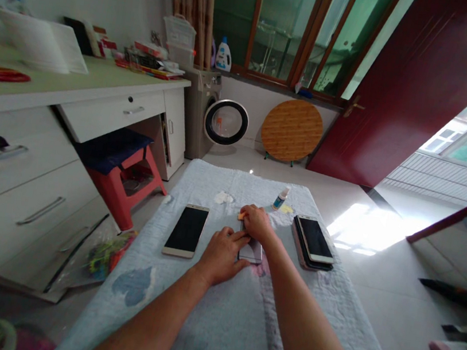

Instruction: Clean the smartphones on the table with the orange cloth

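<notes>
My left hand lies on the towel-covered table, fingers pressed onto the near end of a phone in the middle. My right hand rests over the phone's far end, fingers closed on a small orange piece. A gold-edged phone lies face up to the left of my hands. A stack of phones lies to the right. A small dropper bottle stands just beyond my right hand, next to a yellow scrap. A white wad lies beyond the left phone.
A white desk with drawers runs along the left, with a red stool under it. A washing machine and a round wooden board stand against the far wall. A red door stands open at right.
</notes>
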The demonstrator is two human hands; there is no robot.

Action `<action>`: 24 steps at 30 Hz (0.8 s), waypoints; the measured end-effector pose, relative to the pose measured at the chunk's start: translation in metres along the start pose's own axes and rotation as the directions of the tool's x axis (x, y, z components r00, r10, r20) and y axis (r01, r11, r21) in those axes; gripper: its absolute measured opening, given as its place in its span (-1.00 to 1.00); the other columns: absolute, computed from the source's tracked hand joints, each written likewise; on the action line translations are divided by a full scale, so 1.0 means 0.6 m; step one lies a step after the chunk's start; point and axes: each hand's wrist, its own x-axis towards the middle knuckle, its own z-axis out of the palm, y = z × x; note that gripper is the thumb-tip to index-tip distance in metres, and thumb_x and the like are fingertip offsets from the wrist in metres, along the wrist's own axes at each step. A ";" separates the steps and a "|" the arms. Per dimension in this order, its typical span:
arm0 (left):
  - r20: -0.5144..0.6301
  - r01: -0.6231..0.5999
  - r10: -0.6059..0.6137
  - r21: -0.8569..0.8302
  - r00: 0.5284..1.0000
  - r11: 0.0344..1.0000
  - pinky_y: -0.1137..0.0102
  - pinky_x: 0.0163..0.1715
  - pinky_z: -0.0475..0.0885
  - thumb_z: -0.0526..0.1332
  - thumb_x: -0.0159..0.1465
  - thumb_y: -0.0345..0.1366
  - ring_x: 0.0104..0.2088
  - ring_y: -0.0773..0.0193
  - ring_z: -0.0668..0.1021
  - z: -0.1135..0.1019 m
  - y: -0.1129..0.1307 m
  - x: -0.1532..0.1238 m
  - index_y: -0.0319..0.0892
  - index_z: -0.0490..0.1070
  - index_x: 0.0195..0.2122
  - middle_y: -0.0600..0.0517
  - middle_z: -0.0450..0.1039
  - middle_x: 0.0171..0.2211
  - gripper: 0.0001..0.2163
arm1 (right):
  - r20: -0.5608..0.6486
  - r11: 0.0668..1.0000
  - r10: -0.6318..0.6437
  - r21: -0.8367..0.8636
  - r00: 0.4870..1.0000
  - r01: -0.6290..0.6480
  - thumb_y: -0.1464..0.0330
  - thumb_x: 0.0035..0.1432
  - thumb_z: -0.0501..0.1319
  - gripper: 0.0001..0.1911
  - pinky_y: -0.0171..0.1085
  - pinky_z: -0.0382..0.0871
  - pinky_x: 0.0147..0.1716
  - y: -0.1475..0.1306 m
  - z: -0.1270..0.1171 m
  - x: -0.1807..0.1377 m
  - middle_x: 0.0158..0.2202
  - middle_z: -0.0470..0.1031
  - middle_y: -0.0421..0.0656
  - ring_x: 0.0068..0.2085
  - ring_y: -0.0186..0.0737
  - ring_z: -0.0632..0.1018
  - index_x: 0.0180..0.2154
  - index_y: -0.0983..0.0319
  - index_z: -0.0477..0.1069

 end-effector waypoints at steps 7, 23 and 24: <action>-0.021 0.017 -0.016 0.007 1.000 1.000 0.11 0.01 0.28 0.24 0.18 -0.02 0.04 -0.03 0.33 0.006 -0.003 0.000 -0.01 0.31 0.15 0.05 0.28 0.21 -0.48 | -0.059 0.994 0.100 0.051 0.993 -0.097 0.50 0.18 0.04 -0.69 -0.29 0.21 -0.11 0.046 -0.011 -0.016 -0.14 0.53 -0.06 -0.11 -0.19 0.48 -0.12 0.23 0.48; -0.055 -0.053 0.051 -0.033 0.997 0.998 0.12 0.19 0.15 0.25 0.20 -0.05 0.20 0.05 0.31 0.022 -0.017 0.003 -0.12 0.33 0.12 -0.07 0.28 0.22 -0.51 | -0.122 0.975 0.151 0.181 0.981 -0.128 0.45 0.18 0.09 -0.77 -0.36 0.24 -0.15 0.035 -0.005 -0.146 -0.20 0.55 -0.09 -0.16 -0.22 0.51 -0.17 0.25 0.46; -0.056 -0.053 0.051 -0.034 0.997 0.998 0.13 0.19 0.15 0.25 0.20 -0.05 0.20 0.05 0.31 0.025 -0.018 0.003 -0.12 0.33 0.12 -0.07 0.28 0.22 -0.51 | -0.123 0.974 0.147 0.191 0.981 -0.122 0.45 0.17 0.09 -0.78 -0.37 0.24 -0.15 0.034 -0.005 -0.154 -0.20 0.55 -0.09 -0.16 -0.22 0.51 -0.17 0.24 0.45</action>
